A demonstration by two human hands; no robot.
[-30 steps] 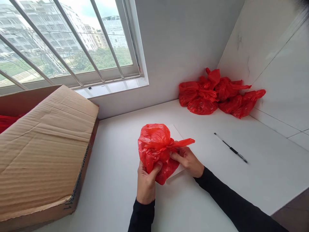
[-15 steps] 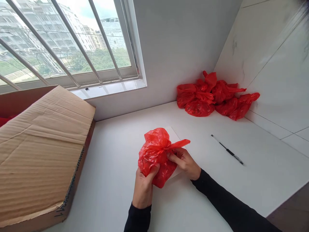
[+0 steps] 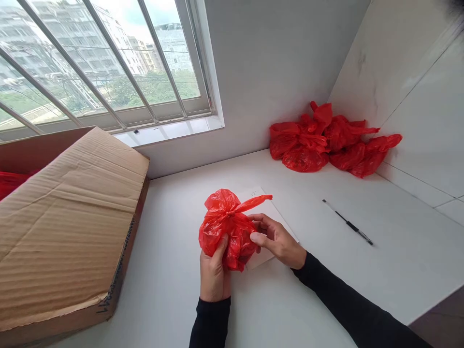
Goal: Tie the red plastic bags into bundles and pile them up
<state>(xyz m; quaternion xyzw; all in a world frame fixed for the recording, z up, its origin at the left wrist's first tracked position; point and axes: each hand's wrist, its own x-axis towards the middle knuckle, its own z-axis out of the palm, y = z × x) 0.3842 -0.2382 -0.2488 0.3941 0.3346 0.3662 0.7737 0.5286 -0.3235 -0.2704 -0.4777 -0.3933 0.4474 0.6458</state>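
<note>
My left hand (image 3: 214, 273) pinches a rounded, knotted red plastic bag (image 3: 235, 234) (right hand (image 3: 280, 240): grip unclear); overtight squeezing could tear it.

Cradling a red bag (image 3: 232, 227) in the left hand (image 3: 212, 273), with the right hand (image 3: 277, 241) touching its right side. Bulging in thin, glossy, crumpled plastic — closing in a tight knot facing upward. Pointing a twisted tail off to the right, partly overlapping the white sheet (image 3: 266, 207).
</note>
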